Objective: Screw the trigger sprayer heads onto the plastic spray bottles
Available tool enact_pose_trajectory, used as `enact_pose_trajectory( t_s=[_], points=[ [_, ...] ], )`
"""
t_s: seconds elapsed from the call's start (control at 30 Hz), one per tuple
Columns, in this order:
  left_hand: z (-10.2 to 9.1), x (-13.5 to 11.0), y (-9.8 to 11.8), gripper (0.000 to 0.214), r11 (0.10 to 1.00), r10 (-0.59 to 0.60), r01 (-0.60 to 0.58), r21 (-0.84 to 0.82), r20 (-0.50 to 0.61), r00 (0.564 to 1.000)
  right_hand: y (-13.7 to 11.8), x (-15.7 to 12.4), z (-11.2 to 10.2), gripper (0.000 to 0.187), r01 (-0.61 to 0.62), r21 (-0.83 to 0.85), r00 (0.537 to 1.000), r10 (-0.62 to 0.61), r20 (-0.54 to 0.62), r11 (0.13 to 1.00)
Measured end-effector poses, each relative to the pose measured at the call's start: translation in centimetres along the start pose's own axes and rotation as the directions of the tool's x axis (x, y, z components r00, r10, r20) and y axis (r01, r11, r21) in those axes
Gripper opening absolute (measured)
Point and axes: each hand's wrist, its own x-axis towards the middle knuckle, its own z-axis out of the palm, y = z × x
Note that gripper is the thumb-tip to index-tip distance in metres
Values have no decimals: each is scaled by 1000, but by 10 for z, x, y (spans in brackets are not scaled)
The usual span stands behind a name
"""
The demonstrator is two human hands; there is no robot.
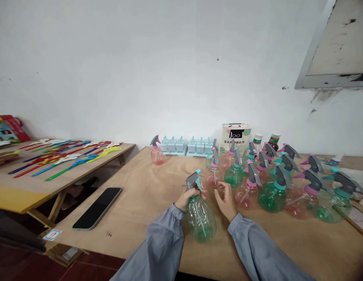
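Observation:
A green spray bottle (201, 222) with a grey and turquoise trigger head is gripped at its neck by my left hand (187, 197). It hangs tilted over the front part of the wooden table. My right hand (226, 200) is just to the right of that bottle, fingers apart and holding nothing. Close behind my right hand stands a pink spray bottle (213, 175); whether the fingertips touch it I cannot tell. Several more pink and green spray bottles crowd the right side, among them a green spray bottle (272, 197) and a pink spray bottle (246, 194).
A black phone (97, 208) lies on the left of the table (134, 222). One pink spray bottle (157, 155) stands alone at the back, beside light blue popsicle moulds (173, 146). A paper bag (234, 140) leans near the wall. Colourful hand-shaped sticks (67, 164) cover another table at left.

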Motion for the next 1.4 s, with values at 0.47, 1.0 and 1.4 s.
enact_pose_trajectory(
  t_s=[0.47,1.0,1.4],
  points=[
    [-2,1,-1,23,1000,16,-16,-6,27,1000,0,0,0,23,-25,5,1000,25,9,1000],
    [4,-2,3,29,998,34,-39,56,74,997,4,-2,1,24,-71,12,997,71,23,997],
    [-6,-6,26,36,944,211,-138,299,-224,952,2,-1,0,24,-83,34,996,82,41,996]
  ],
)
